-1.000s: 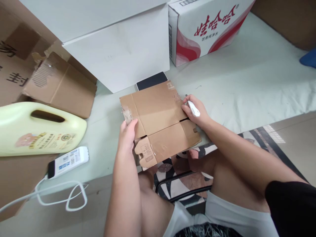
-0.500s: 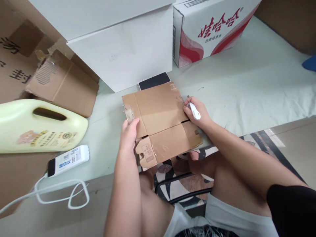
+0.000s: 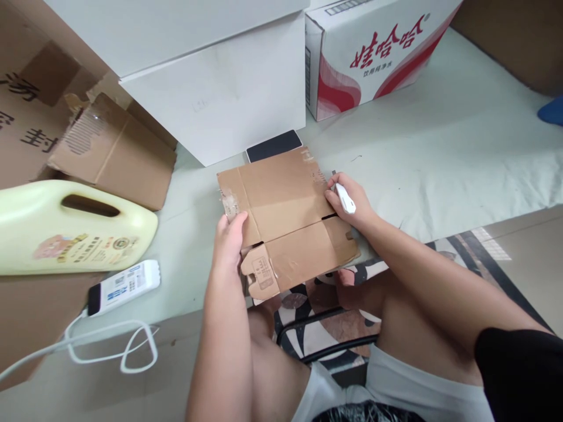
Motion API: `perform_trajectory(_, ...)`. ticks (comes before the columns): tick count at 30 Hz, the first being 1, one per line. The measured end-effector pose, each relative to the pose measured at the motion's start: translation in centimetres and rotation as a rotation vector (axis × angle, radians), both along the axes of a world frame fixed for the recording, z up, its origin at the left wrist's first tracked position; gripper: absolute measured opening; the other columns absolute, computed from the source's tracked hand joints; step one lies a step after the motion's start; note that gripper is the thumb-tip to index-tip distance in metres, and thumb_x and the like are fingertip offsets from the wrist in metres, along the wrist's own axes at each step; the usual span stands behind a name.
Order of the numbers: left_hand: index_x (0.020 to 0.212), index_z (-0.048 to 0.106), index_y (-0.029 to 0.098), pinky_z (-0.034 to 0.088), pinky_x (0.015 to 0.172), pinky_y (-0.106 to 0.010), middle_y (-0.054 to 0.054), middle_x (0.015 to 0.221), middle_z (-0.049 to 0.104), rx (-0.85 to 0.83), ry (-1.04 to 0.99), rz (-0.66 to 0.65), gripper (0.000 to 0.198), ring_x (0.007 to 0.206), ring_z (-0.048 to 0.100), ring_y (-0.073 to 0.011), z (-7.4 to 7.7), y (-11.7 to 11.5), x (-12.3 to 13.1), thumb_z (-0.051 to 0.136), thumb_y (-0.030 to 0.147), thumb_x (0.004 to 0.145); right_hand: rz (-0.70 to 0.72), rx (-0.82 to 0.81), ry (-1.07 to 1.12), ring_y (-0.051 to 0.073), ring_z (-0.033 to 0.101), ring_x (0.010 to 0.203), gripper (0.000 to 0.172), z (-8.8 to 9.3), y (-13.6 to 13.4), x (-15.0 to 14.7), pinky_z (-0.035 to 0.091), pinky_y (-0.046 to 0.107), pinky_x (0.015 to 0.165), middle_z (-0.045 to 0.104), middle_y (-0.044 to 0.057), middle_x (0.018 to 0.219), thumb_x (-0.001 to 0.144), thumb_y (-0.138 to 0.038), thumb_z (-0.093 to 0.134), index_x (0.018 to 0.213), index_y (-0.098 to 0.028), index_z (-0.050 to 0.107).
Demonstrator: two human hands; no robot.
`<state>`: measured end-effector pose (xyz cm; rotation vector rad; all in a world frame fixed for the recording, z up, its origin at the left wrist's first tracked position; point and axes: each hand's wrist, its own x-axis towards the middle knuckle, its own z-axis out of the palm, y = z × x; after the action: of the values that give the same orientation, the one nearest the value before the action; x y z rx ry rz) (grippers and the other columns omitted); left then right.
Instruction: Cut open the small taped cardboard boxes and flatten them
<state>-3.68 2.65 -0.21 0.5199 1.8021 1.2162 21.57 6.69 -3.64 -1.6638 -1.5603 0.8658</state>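
A flattened brown cardboard box [image 3: 285, 193] lies over the front edge of the pale green cloth, its lower flap reaching toward my knees. My left hand [image 3: 229, 237] grips its left edge, thumb on top and fingers beneath. At the right edge, my right hand [image 3: 349, 199] is closed around a white utility knife [image 3: 345, 198], with a short grey tip showing beyond the fingers. That hand also touches the cardboard. Just behind the cardboard lies a dark flat device with a white rim [image 3: 274, 146], partly covered by it.
White boxes [image 3: 220, 94] and a red-and-white carton [image 3: 382, 58] stand at the back. On the left are an open brown box [image 3: 127, 152], a pale yellow jug [image 3: 79, 234] and a white power strip-like device [image 3: 125, 287] with a looped cable [image 3: 132, 354].
The camera view has shifted very slightly. Both hands, the cardboard and the knife hold nearly the same positions.
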Motion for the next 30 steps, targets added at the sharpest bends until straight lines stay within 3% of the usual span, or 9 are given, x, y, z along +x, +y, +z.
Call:
perform_trajectory(6, 0.091, 0.061, 0.022, 0.064, 0.070, -0.040, 0.000, 0.076, 0.071, -0.044, 0.018, -0.012, 0.018, 0.069, 0.073, -0.0219, 0.7, -0.3, 0.3, 0.071, 0.027, 0.077, 0.012, 0.027, 0.003, 0.019, 0.047, 0.062, 0.014, -0.5, 0.1, 0.1, 0.039, 0.035, 0.068, 0.053, -0.003, 0.063, 0.076, -0.031, 0.054, 0.088, -0.025, 0.052)
perform_trajectory(10, 0.091, 0.062, 0.022, 0.064, 0.071, -0.039, -0.001, 0.077, 0.072, -0.028, -0.008, -0.024, 0.019, 0.073, 0.074, -0.0228, 0.4, -0.2, 0.0, 0.072, 0.027, 0.076, 0.007, 0.020, 0.002, 0.019, 0.046, 0.061, 0.014, -0.5, 0.1, 0.2, 0.039, 0.035, 0.068, 0.053, -0.003, 0.063, 0.075, -0.031, 0.055, 0.088, -0.025, 0.051)
perform_trajectory(14, 0.093, 0.066, 0.019, 0.064, 0.077, -0.037, -0.002, 0.080, 0.075, 0.065, -0.047, -0.039, 0.023, 0.078, 0.076, -0.0228, -0.2, -0.1, -0.8, 0.076, 0.024, 0.072, 0.008, 0.022, 0.011, 0.019, 0.047, 0.060, 0.014, -0.3, 0.1, 0.1, 0.039, 0.035, 0.067, 0.054, -0.003, 0.061, 0.075, -0.032, 0.055, 0.086, -0.025, 0.051)
perform_trajectory(20, 0.098, 0.072, 0.017, 0.064, 0.092, -0.038, -0.006, 0.093, 0.080, 0.266, -0.259, -0.186, 0.031, 0.096, 0.078, -0.0265, -0.5, -0.6, -1.7, 0.083, 0.031, 0.073, 0.027, 0.025, 0.009, 0.020, 0.051, 0.061, 0.013, -0.5, 0.1, 0.1, 0.040, 0.035, 0.066, 0.056, -0.002, 0.062, 0.077, -0.033, 0.056, 0.087, -0.026, 0.051)
perform_trajectory(23, 0.102, 0.073, 0.019, 0.063, 0.097, -0.039, -0.005, 0.095, 0.081, 0.314, -0.280, -0.144, 0.032, 0.101, 0.078, -0.0265, -0.8, -0.6, -2.0, 0.084, 0.028, 0.073, 0.020, 0.027, 0.051, 0.021, 0.055, 0.063, 0.016, -0.8, 0.2, 0.2, 0.043, 0.037, 0.069, 0.060, -0.002, 0.065, 0.077, -0.032, 0.058, 0.090, -0.026, 0.050)
perform_trajectory(28, 0.099, 0.071, 0.020, 0.062, 0.100, -0.039, -0.005, 0.105, 0.080, 0.394, -0.294, -0.049, 0.031, 0.102, 0.077, -0.0247, -1.1, -0.1, -2.6, 0.083, 0.024, 0.071, -0.029, 0.054, 0.160, 0.026, 0.068, 0.089, 0.027, -1.2, 0.3, 0.3, 0.049, 0.042, 0.082, 0.075, 0.006, 0.099, 0.076, -0.034, 0.063, 0.096, -0.027, 0.047)
perform_trajectory(30, 0.096, 0.069, 0.020, 0.061, 0.102, -0.038, -0.005, 0.106, 0.080, 0.415, -0.293, -0.001, 0.029, 0.102, 0.077, -0.0235, -1.1, 0.1, -2.6, 0.081, 0.023, 0.070, -0.028, 0.038, 0.160, 0.025, 0.067, 0.089, 0.026, -1.0, 0.2, 0.3, 0.048, 0.043, 0.083, 0.074, 0.005, 0.099, 0.078, -0.038, 0.063, 0.094, -0.027, 0.046)
